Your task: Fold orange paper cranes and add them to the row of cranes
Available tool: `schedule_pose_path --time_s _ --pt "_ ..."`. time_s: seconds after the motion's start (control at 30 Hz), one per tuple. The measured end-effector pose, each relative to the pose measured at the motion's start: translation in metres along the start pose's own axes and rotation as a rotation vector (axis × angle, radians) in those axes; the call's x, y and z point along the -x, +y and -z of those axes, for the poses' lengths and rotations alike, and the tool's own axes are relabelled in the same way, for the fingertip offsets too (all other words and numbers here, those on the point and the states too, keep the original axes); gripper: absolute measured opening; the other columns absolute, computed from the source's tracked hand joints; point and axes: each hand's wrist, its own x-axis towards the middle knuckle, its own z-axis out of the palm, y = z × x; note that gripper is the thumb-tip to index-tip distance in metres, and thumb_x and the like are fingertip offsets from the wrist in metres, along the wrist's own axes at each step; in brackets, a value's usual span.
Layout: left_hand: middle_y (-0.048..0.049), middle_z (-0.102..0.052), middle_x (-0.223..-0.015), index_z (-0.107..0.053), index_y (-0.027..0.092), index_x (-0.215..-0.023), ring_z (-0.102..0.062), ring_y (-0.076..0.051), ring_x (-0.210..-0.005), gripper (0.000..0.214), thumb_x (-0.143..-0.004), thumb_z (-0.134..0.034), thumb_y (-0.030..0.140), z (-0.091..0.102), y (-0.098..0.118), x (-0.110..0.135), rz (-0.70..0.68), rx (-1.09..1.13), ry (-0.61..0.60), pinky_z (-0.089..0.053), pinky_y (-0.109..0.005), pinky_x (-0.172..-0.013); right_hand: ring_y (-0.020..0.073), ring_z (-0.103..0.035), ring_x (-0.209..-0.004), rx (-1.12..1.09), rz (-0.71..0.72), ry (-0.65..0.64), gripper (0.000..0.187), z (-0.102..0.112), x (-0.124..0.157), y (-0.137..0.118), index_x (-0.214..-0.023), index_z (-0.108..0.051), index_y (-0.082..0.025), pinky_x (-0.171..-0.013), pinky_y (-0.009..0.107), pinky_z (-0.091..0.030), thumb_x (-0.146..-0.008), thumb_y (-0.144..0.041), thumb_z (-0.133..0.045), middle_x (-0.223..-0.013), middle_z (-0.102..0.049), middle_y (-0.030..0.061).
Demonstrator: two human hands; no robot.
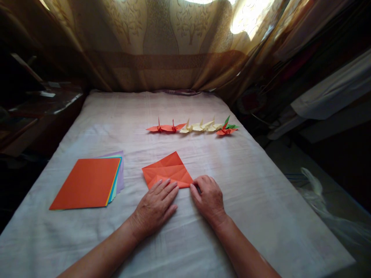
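An orange creased paper square (169,169) lies on the cloth-covered table (249,181) in front of me. My left hand (156,206) rests flat with fingers stretched out, its fingertips pressing the paper's near edge. My right hand (208,197) is beside it, fingers curled, pinching the paper's right corner. A stack of coloured sheets (88,182), orange on top, lies to the left of my hands.
A row of folded paper cranes (193,126), orange, pale yellow and one green, stands farther back. A patterned curtain (162,46) hangs behind the table. Dark furniture (34,104) is at the left, a plastic bag (321,200) lies on the floor right.
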Motion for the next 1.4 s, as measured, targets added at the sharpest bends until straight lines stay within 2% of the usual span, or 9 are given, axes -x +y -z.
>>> schedule_pose_path --time_s 0.77,0.9,1.0,1.1,1.17,1.27,1.4 --pt "-0.011 -0.054 -0.14 -0.051 0.014 -0.137 -0.048 -0.028 -0.131 0.045 -0.097 -0.044 0.033 0.001 0.002 -0.002 0.034 0.057 -0.024 -0.04 -0.049 -0.11 0.0196 -0.052 -0.08 0.016 -0.049 0.016 0.01 0.0 0.003 0.005 -0.08 -0.059 -0.021 -0.077 0.03 -0.038 -0.088 -0.021 -0.054 -0.08 -0.06 0.0033" --pt "-0.0107 -0.055 -0.14 -0.051 0.014 -0.136 -0.048 -0.029 -0.13 0.044 -0.096 -0.045 0.032 0.001 0.002 -0.003 0.036 0.06 -0.03 -0.04 -0.049 -0.109 0.0198 -0.055 -0.085 -0.043 -0.04 0.042 0.015 0.002 0.004 0.007 -0.089 -0.063 -0.019 -0.081 0.031 -0.041 -0.091 -0.018 -0.048 -0.086 -0.064 0.0055" --pt "-0.0109 -0.055 -0.14 -0.051 0.014 -0.136 -0.048 -0.03 -0.13 0.045 -0.096 -0.046 0.032 0.0 0.002 -0.002 0.037 0.073 -0.032 -0.04 -0.051 -0.109 0.0213 -0.056 -0.1 -0.017 0.021 0.058 0.024 0.005 0.009 0.003 -0.105 -0.066 -0.018 -0.09 0.034 -0.042 -0.094 -0.021 -0.045 -0.106 -0.065 0.0102" --pt "-0.0109 -0.054 -0.14 -0.05 0.015 -0.138 -0.048 -0.029 -0.131 0.046 -0.096 -0.046 0.034 -0.002 0.001 -0.001 0.046 0.084 -0.025 -0.039 -0.05 -0.11 0.027 -0.043 -0.128 0.068 0.15 -0.04 0.032 0.006 0.014 -0.006 -0.121 -0.064 -0.025 -0.103 0.043 -0.034 -0.094 -0.028 -0.049 -0.138 -0.051 0.0119" --pt "-0.0116 -0.054 -0.141 -0.049 0.015 -0.139 -0.048 -0.029 -0.131 0.048 -0.096 -0.045 0.035 -0.003 0.001 -0.001 0.053 0.084 -0.02 -0.039 -0.049 -0.11 0.0301 -0.032 -0.138 0.111 0.203 -0.146 0.038 0.004 0.017 -0.011 -0.13 -0.059 -0.032 -0.108 0.048 -0.028 -0.092 -0.035 -0.053 -0.149 -0.04 0.0104" --pt "-0.0117 -0.054 -0.14 -0.049 0.015 -0.139 -0.048 -0.029 -0.131 0.048 -0.096 -0.045 0.035 -0.003 0.001 -0.001 0.057 0.081 -0.024 -0.038 -0.049 -0.111 0.032 -0.028 -0.141 0.163 0.193 -0.243 0.047 0.002 0.021 -0.014 -0.137 -0.051 -0.037 -0.11 0.052 -0.023 -0.091 -0.042 -0.056 -0.153 -0.035 0.0106" --pt "-0.0112 -0.055 -0.14 -0.05 0.016 -0.138 -0.048 -0.029 -0.13 0.046 -0.096 -0.045 0.034 -0.004 0.001 -0.001 0.049 0.07 -0.029 -0.038 -0.049 -0.11 0.032 -0.026 -0.143 0.21 0.143 -0.287 0.049 0.007 0.025 -0.007 -0.138 -0.05 -0.036 -0.112 0.053 -0.021 -0.091 -0.047 -0.055 -0.155 -0.031 0.0117"
